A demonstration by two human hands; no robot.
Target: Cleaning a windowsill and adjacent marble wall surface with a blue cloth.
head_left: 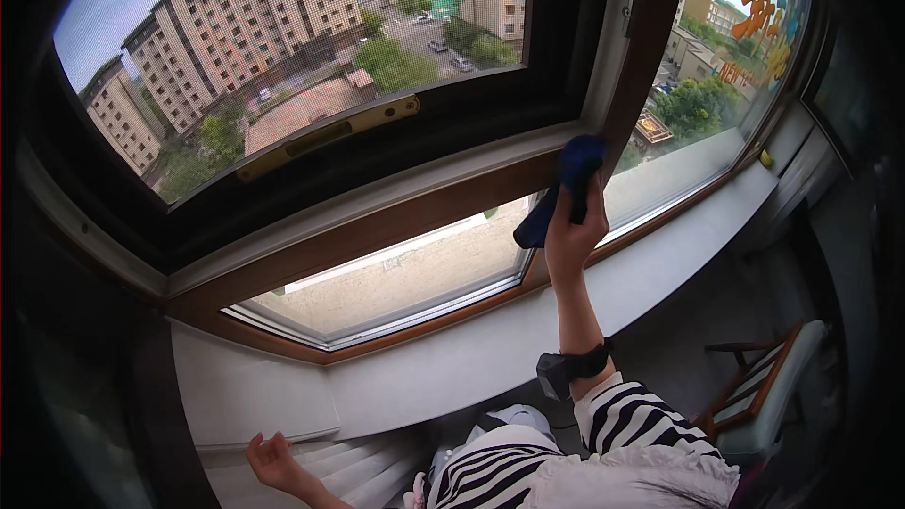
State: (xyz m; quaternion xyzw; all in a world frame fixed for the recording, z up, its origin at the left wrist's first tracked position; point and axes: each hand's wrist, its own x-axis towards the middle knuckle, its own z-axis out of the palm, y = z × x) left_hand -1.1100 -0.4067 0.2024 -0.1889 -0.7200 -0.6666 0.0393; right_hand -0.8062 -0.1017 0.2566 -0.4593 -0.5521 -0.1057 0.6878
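Note:
My right hand (576,223) grips a dark blue cloth (581,162) and presses it against the brown window frame (488,187), at the corner where the lower rail meets the upright. Part of the cloth hangs down to the left of the fingers. A black band with a box-shaped device (555,376) is on the right wrist. My left hand (272,463) is low at the left, fingers loosely curled, with nothing in it, near the end of the white windowsill (424,378). Above is a dark-framed insect screen (304,35) with a brass-coloured latch plate (329,138).
Below the rail is a smaller glass pane (410,272). Colourful stickers (760,0) are on the right-hand pane. A small yellow object (766,158) sits at the sill's far right. A wooden chair (767,396) with a pale cushion stands lower right; white pleated fabric (360,470) hangs lower left.

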